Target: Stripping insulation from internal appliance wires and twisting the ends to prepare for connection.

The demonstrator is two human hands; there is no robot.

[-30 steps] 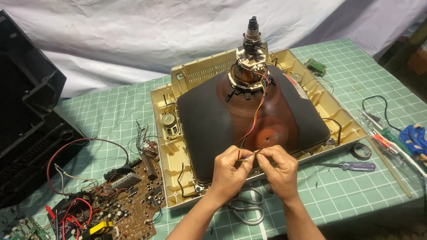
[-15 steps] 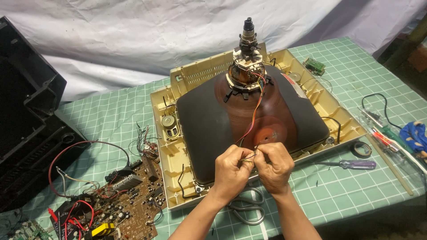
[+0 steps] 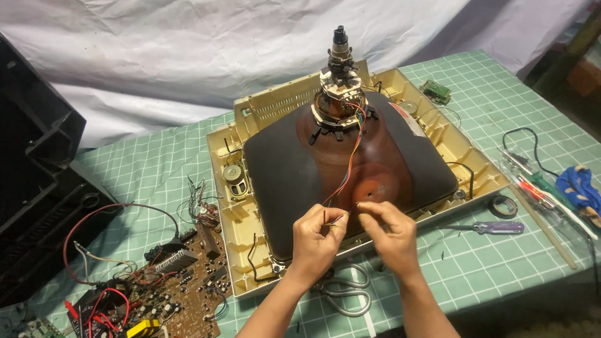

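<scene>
Both hands pinch the loose ends of the coloured wires (image 3: 348, 178) over the near edge of the picture tube (image 3: 350, 169): left hand (image 3: 317, 241) closed on a strand, right hand (image 3: 389, 233) closed on its neighbour. Against half a second ago the fingertips have drawn slightly apart, so the ends look to be separating. Tube glass is dark, smooth, funnel-shaped, seated in a cream plastic frame (image 3: 241, 206). Metal scissors (image 3: 344, 294) lie at the table's (image 3: 501, 275) near edge; brown circuit board (image 3: 163, 291) near-left.
</scene>
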